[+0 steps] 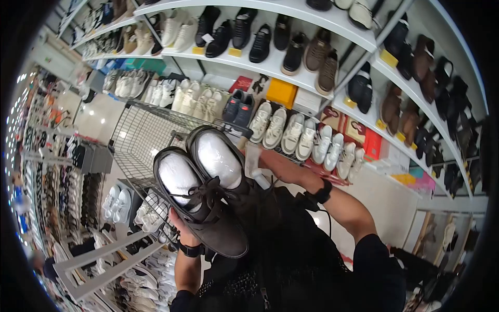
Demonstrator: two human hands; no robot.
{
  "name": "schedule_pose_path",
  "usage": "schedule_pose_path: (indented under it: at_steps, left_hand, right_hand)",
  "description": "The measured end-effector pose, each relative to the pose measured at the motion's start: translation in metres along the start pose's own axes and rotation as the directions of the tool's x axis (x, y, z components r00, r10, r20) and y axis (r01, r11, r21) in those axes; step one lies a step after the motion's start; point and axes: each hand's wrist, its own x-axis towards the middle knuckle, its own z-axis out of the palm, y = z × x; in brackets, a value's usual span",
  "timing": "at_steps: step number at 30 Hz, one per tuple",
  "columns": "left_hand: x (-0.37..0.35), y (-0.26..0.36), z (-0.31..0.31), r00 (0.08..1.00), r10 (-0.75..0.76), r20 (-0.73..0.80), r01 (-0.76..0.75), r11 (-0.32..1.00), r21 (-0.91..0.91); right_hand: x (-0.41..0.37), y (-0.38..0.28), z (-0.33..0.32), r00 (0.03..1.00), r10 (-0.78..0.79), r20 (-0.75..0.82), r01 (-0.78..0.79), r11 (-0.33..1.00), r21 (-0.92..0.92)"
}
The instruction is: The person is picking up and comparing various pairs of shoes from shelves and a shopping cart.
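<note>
I hold a pair of dark lace-up shoes [208,195] close in front of my chest, their openings stuffed with white paper. My left hand [179,229], with a black watch on the wrist, grips the pair from underneath near the soles. My right hand [267,160], with a black band on the wrist, reaches in from the right and rests against the far side of the right-hand shoe. Its fingers are mostly hidden behind the shoe.
A wire mesh basket [140,135] stands just beyond the shoes. Curved white shelves [270,65] carry dark shoes above, white sneakers [291,132] below and brown shoes [410,112] to the right. An orange box [282,92] and red boxes [370,143] sit among them. More shoe racks [78,192] fill the left.
</note>
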Motion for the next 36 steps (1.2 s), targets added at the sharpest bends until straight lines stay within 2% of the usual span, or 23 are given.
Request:
schedule_pose_path:
  at_steps: [2, 3, 4, 5, 6, 8, 9, 10, 11, 12, 13, 15, 16, 18, 20, 22, 23, 24, 26, 27, 31, 34, 36]
  left_hand:
    - [0.005, 0.003, -0.012, 0.992, -0.06, -0.114, 0.09, 0.957, 0.276]
    - [0.011, -0.006, -0.012, 0.997, -0.082, -0.003, 0.082, 0.99, 0.113]
    - [0.016, -0.009, -0.013, 0.995, -0.103, -0.004, 0.103, 0.988, 0.112]
    - [0.021, -0.01, -0.014, 0.988, -0.154, 0.01, 0.152, 0.981, 0.123]
    - [0.024, -0.013, -0.013, 0.979, -0.202, 0.018, 0.198, 0.971, 0.136]
    - [0.034, -0.028, -0.001, 0.947, -0.277, 0.162, 0.274, 0.961, 0.047]
    - [0.038, -0.035, 0.006, 0.946, -0.291, 0.144, 0.294, 0.956, -0.005]
    - [0.04, -0.04, 0.012, 0.944, -0.305, 0.124, 0.313, 0.948, -0.056]
    - [0.04, -0.034, 0.022, 0.886, -0.343, -0.311, 0.463, 0.697, 0.547]
    - [0.043, -0.038, 0.023, 0.881, -0.427, -0.202, 0.469, 0.743, 0.476]
    - [0.045, -0.042, 0.025, 0.882, -0.414, -0.224, 0.465, 0.695, 0.548]
    - [0.049, -0.062, 0.031, 0.895, -0.329, -0.301, 0.446, 0.657, 0.607]
    - [0.055, -0.068, 0.039, 0.889, -0.344, -0.302, 0.452, 0.556, 0.698]
    - [0.066, -0.08, 0.042, 0.862, -0.434, -0.261, 0.467, 0.482, 0.742]
    - [0.075, -0.096, 0.027, 0.872, -0.434, -0.226, 0.444, 0.506, 0.739]
    - [0.087, -0.113, 0.036, 0.948, -0.317, -0.03, 0.16, 0.393, 0.906]
    - [0.097, -0.115, 0.057, 0.918, -0.391, 0.063, 0.007, 0.174, 0.985]
    - [0.1, -0.127, 0.084, 0.952, -0.301, 0.048, -0.059, -0.03, 0.998]
    - [0.099, -0.146, 0.08, 0.964, -0.266, -0.03, -0.014, -0.162, 0.987]
    - [0.1, -0.161, 0.089, 0.979, -0.204, 0.002, -0.033, -0.149, 0.988]
    - [0.101, -0.196, 0.086, 0.986, -0.164, -0.03, 0.017, -0.083, 0.996]
    - [0.101, -0.216, 0.08, 0.966, -0.225, -0.124, 0.109, -0.078, 0.991]
    - [0.102, -0.239, 0.087, 0.985, -0.116, -0.129, 0.146, 0.157, 0.977]
  right_hand:
    - [-0.033, 0.004, 0.007, 0.993, 0.044, -0.11, -0.023, 0.982, 0.189]
    - [-0.052, -0.007, 0.012, 0.987, 0.051, -0.152, -0.025, 0.986, 0.163]
    - [-0.066, -0.015, 0.016, 0.981, 0.052, -0.189, -0.027, 0.99, 0.135]
    - [-0.074, -0.012, 0.021, 0.96, -0.138, -0.244, 0.139, 0.99, -0.016]
    - [-0.088, -0.014, 0.02, 0.956, 0.079, -0.281, -0.107, 0.991, -0.085]
    - [-0.111, 0.0, 0.018, 0.954, -0.1, -0.283, 0.129, 0.988, 0.083]
    - [-0.12, -0.009, 0.026, 0.944, -0.136, -0.3, 0.217, 0.941, 0.26]
    - [-0.128, -0.016, 0.031, 0.943, -0.137, -0.302, 0.221, 0.939, 0.264]
    - [-0.137, -0.021, 0.033, 0.925, -0.144, -0.351, 0.236, 0.943, 0.236]
    - [-0.145, -0.022, 0.032, 0.906, -0.151, -0.396, 0.249, 0.946, 0.209]
    - [-0.155, -0.022, 0.025, 0.941, -0.114, -0.319, 0.177, 0.968, 0.177]
    - [-0.167, -0.02, 0.021, 0.923, -0.133, -0.361, 0.131, 0.991, -0.029]
    - [-0.172, -0.017, 0.017, 0.91, -0.183, -0.372, 0.132, 0.979, -0.158]
    - [-0.178, -0.011, 0.009, 0.888, -0.184, -0.421, 0.103, 0.973, -0.208]
    - [-0.187, -0.011, -0.005, 0.862, -0.19, -0.47, 0.069, 0.963, -0.262]
    - [-0.198, -0.018, -0.023, 0.872, -0.168, -0.46, 0.024, 0.953, -0.302]
    - [-0.201, -0.023, -0.032, 0.863, -0.257, -0.436, 0.102, 0.932, -0.348]
    - [-0.207, -0.027, -0.039, 0.867, -0.251, -0.431, 0.103, 0.935, -0.339]
    - [-0.218, -0.034, -0.059, 0.89, -0.269, -0.368, 0.134, 0.926, -0.353]
    - [-0.225, -0.032, -0.069, 0.895, -0.283, -0.344, 0.125, 0.901, -0.416]
    - [-0.25, -0.027, -0.104, 0.915, -0.244, -0.32, 0.14, 0.939, -0.315]
    - [-0.269, -0.022, -0.128, 0.905, -0.31, -0.291, 0.205, 0.918, -0.34]
    - [-0.282, -0.024, -0.139, 0.907, -0.286, -0.309, 0.146, 0.902, -0.407]
